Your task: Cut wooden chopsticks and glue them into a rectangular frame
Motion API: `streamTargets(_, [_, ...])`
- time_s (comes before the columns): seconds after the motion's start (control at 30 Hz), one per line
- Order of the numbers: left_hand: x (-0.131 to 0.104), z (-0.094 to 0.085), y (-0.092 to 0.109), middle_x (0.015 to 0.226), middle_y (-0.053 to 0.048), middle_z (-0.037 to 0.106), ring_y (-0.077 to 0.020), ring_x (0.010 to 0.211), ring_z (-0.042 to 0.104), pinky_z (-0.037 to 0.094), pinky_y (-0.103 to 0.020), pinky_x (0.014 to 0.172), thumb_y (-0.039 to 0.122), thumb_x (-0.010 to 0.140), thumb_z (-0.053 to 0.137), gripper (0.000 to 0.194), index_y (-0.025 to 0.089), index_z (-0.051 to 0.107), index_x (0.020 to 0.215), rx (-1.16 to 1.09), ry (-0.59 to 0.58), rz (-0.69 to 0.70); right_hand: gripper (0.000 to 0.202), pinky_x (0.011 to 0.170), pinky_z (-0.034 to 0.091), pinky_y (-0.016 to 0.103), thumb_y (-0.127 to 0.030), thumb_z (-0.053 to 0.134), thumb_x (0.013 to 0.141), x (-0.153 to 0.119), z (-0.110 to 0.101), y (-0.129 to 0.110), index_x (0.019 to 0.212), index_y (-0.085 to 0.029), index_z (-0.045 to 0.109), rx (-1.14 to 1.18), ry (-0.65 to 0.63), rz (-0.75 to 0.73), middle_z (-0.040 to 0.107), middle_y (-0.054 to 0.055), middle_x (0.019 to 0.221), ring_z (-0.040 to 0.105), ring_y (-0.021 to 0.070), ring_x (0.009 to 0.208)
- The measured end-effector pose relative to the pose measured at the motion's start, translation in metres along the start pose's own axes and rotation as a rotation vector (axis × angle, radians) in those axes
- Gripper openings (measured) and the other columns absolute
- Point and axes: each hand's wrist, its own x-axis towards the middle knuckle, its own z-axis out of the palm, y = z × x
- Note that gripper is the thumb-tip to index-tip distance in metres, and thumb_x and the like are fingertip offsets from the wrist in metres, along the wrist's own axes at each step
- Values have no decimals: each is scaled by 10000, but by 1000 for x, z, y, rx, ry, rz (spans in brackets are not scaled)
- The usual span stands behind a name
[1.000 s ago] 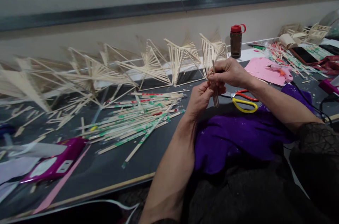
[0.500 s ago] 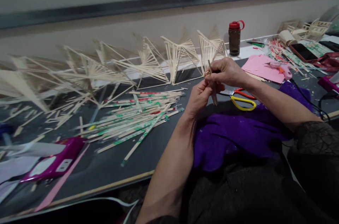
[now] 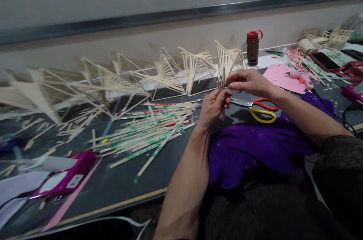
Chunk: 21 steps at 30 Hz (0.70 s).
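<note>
My left hand (image 3: 212, 105) is closed around a small upright bundle of bare wooden chopsticks (image 3: 221, 84), with one stick standing higher than the others and the lower ends showing below the fist. Just to the right, my right hand (image 3: 249, 82) has its thumb and index finger apart beside the bundle's upper part; whether the fingertips touch it I cannot tell. Scissors (image 3: 259, 109) with one red and one yellow handle lie under my right wrist. Left of my hands spreads a pile of wrapped chopsticks (image 3: 153, 130) with green and red print.
Lattice structures of glued sticks (image 3: 164, 77) line the wall. A brown bottle (image 3: 252, 50) with a red lid stands behind. A glue gun (image 3: 300, 77) rests on pink paper (image 3: 278, 77). Purple cloth (image 3: 244, 149) covers the front edge; a magenta device (image 3: 68, 175) lies left.
My right hand has come away from the chopsticks slightly to the right, its fingers parting. The left hand keeps its hold on the bundle. The whole view has shifted a little.
</note>
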Motion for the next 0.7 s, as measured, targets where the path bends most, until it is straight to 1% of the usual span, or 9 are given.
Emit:
streamTargets(0.07, [1, -3, -1, 568, 37, 573, -62, 461, 478, 391, -191, 458, 572, 743, 689, 392, 181, 670, 770, 13, 41, -4, 197, 611, 421, 260, -298, 588, 806, -14, -13, 7, 869, -138, 685, -177, -39, 86, 638, 10, 708, 562, 112, 629])
streamTargets(0.17, [3, -3, -1, 570, 31, 586, -65, 460, 488, 391, -196, 457, 567, 739, 692, 387, 181, 673, 764, 13, 35, -2, 160, 635, 400, 276, -275, 595, 806, -41, -25, 22, 839, -167, 709, -593, -195, 210, 689, 49, 777, 610, 160, 723])
streamTargets(0.23, [3, -1, -2, 575, 28, 592, -66, 464, 493, 394, -199, 461, 573, 733, 694, 394, 180, 675, 765, 13, 9, 2, 176, 623, 380, 287, -254, 578, 817, -55, -23, 32, 900, -171, 709, -834, -305, 278, 713, 92, 886, 636, 203, 793])
streamTargets(0.3, [3, 0, -2, 574, 28, 592, -65, 465, 493, 397, -198, 464, 578, 728, 696, 401, 179, 676, 765, 16, 6, -5, 255, 614, 371, 301, -219, 507, 854, -63, -17, 40, 1035, -160, 676, -981, -338, 313, 710, 133, 992, 653, 241, 845])
streamTargets(0.37, [3, 1, -3, 572, 29, 589, -64, 468, 491, 398, -194, 465, 583, 724, 697, 408, 177, 674, 764, 19, 20, -22, 340, 616, 375, 313, -193, 456, 872, -64, -9, 45, 1170, -148, 611, -1041, -330, 328, 701, 158, 1051, 662, 269, 879])
streamTargets(0.47, [2, -1, -4, 570, 32, 582, -61, 466, 483, 399, -190, 464, 588, 717, 699, 419, 173, 668, 762, 19, 38, -40, 441, 646, 401, 327, -181, 466, 854, -62, -4, 48, 1288, -133, 533, -1037, -334, 340, 688, 179, 1087, 661, 302, 923])
streamTargets(0.53, [2, -2, -4, 568, 35, 576, -58, 464, 474, 402, -187, 465, 588, 718, 699, 421, 170, 663, 759, 15, 47, -38, 496, 686, 426, 340, -159, 461, 846, -63, -5, 49, 1340, -133, 497, -1019, -297, 348, 657, 195, 1152, 657, 307, 945])
streamTargets(0.6, [3, -3, -4, 567, 37, 572, -55, 465, 473, 404, -184, 468, 581, 725, 700, 414, 169, 660, 757, 10, 64, -25, 550, 740, 444, 347, -137, 446, 845, -65, -9, 51, 1394, -141, 454, -986, -230, 353, 621, 201, 1215, 653, 297, 971])
streamTargets(0.7, [3, -6, -5, 569, 39, 570, -53, 468, 477, 402, -181, 470, 557, 742, 696, 386, 173, 660, 761, 6, 101, -11, 559, 809, 452, 337, -156, 435, 861, -68, -18, 53, 1418, -114, 437, -886, -157, 365, 645, 188, 1188, 643, 281, 1022])
